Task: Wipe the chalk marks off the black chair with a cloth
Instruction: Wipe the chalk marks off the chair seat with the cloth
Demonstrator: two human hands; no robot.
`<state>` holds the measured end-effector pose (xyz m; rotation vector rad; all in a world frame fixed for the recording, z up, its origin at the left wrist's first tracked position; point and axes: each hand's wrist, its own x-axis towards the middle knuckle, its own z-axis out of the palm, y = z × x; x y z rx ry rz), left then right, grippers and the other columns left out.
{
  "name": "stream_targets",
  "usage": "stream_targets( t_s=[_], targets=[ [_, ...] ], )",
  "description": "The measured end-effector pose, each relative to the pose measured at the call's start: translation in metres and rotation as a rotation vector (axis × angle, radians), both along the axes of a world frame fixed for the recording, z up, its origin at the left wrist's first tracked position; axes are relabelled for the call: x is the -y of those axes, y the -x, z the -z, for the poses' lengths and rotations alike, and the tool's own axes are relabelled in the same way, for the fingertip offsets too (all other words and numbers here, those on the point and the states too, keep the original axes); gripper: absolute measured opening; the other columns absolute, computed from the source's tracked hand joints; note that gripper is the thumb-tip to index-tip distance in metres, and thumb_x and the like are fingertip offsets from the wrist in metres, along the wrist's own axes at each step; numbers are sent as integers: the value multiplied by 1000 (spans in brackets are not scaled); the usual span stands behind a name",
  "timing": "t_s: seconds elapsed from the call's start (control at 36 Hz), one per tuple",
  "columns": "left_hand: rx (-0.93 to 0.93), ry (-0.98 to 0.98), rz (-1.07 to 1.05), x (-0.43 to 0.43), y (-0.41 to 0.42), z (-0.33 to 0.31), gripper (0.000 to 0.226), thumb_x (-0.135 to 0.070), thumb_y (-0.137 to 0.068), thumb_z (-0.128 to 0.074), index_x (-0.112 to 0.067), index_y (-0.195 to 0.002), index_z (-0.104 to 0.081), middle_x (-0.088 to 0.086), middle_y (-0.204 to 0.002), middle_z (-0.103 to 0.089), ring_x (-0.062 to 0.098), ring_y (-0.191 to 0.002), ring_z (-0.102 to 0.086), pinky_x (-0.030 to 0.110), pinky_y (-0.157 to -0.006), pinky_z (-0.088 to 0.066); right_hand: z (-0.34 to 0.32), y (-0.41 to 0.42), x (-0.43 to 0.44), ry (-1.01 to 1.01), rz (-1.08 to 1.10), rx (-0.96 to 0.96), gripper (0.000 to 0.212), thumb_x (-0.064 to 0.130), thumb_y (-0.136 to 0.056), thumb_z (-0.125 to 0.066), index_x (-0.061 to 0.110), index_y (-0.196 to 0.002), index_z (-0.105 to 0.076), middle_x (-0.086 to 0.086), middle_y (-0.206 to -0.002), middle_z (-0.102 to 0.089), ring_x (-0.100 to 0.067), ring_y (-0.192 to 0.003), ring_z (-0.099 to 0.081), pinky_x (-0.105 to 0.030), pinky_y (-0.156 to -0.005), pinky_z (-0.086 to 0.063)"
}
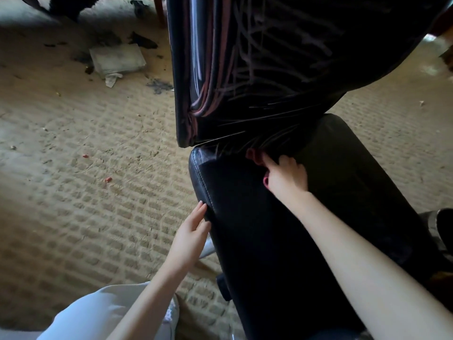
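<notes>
At the black chair (282,229) seat's back crease, right hand (285,176) fingers curl onto something red, perhaps the cloth (252,155); left hand (190,238), open, steadies the seat edge. Press firmly, stroke along marks (257,77).

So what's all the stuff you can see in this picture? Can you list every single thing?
black chair: one, black, centre, seat near, backrest behind it
chalk marks: many lines, pinkish and grey, over the backrest, down to the crease
cloth: one, reddish, at the crease where seat meets backrest, mostly hidden
carpet: one, tan and ribbed, under everything
folded paper or fabric: one, whitish and dirty, on the carpet upper left; can't tell which
dark scraps: several, black, on the carpet around it
small bits: two, pink-red, on the carpet left of the seat
left hand: one, fingers flat on the seat's left edge
right hand: one, pressing the cloth at the crease
</notes>
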<state>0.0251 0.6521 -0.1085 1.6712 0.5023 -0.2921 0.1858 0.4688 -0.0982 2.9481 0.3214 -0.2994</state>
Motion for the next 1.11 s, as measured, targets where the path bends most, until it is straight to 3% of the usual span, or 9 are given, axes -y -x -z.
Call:
stream_targets(
  t_s=[0.11, 0.19, 0.28, 0.39, 0.5, 0.61, 0.83, 0.94, 1.11],
  targets=[
    [-17, -55, 6, -6, -9, -4, 42, -13, -96, -45, -19, -138, -49, -8, -145, -44, 7, -132, -42, 32, -111, -35, -2, -8, 7, -3, 104, -56, 60, 33, -95, -48, 31, -150, -23, -14, -128, -46, -34, -120, -45, -42, -95, -39],
    [-18, -199, 15, -16, -23, -2, 32, -19, -96, -47, -17, -125, -61, -3, -124, -63, 1, -90, -61, 16, -73, -46, -9, -7, -5, -117, 112, -22, 56, 21, -95, -44, 28, -148, -29, -15, -127, -47, -36, -118, -47, -42, -94, -40],
    [2, -256, -1, -19, -34, 1, 28, -15, -94, -43, -17, -110, -66, -2, -104, -68, 1, -56, -48, 17, -50, -36, -18, 4, -36, -225, -31, 52, 55, 17, -94, -43, 30, -147, -32, -14, -121, -49, -37, -110, -49, -40, -90, -40],
    [50, -268, -20, -17, -39, 9, 21, -6, -90, -47, -16, -101, -62, 4, -104, -60, 11, -83, -56, 17, -65, -39, -20, 20, -104, -249, -264, -15, 57, 19, -96, -41, 29, -149, -26, -14, -128, -44, -35, -115, -45, -41, -93, -36],
    [56, -214, -61, -18, -45, 15, 43, 2, -93, -40, -9, -133, -48, 5, -133, -47, 16, -123, -46, 24, -101, -34, -7, 19, -137, -130, -317, -39, 48, 18, -99, -39, 23, -146, -30, -15, -134, -41, -33, -122, -40, -42, -98, -33],
    [9, -121, 22, -22, -49, 20, 53, 4, -94, -35, -15, -143, -41, -3, -148, -39, 9, -138, -32, 27, -116, -22, 0, 2, -115, -90, -228, -24, 48, 23, -94, -50, 21, -141, -36, -15, -130, -45, -33, -118, -44, -41, -93, -37],
    [9, -91, 43, -19, -47, 21, 62, 6, -91, -33, -20, -147, -34, -9, -154, -29, 4, -141, -25, 30, -119, -17, -7, -34, -3, 152, 106, -96, 63, 33, -95, -49, 30, -151, -19, -15, -133, -43, -34, -121, -44, -40, -94, -39],
    [11, -84, 40, -18, -47, 20, 59, 3, -93, -35, -19, -148, -32, -10, -154, -26, 3, -141, -21, 23, -116, -15, -11, -38, -15, 57, 188, -128, 57, 28, -96, -45, 29, -149, -23, -14, -136, -42, -34, -124, -42, -40, -96, -38],
    [6, -97, 23, -14, -49, 21, 60, 5, -91, -35, -15, -147, -32, -6, -155, -25, 3, -141, -20, 22, -117, -13, -26, -8, -87, -217, -213, 43, 57, 17, -96, -39, 29, -150, -25, -14, -123, -49, -36, -112, -49, -41, -91, -39]
  ],
)
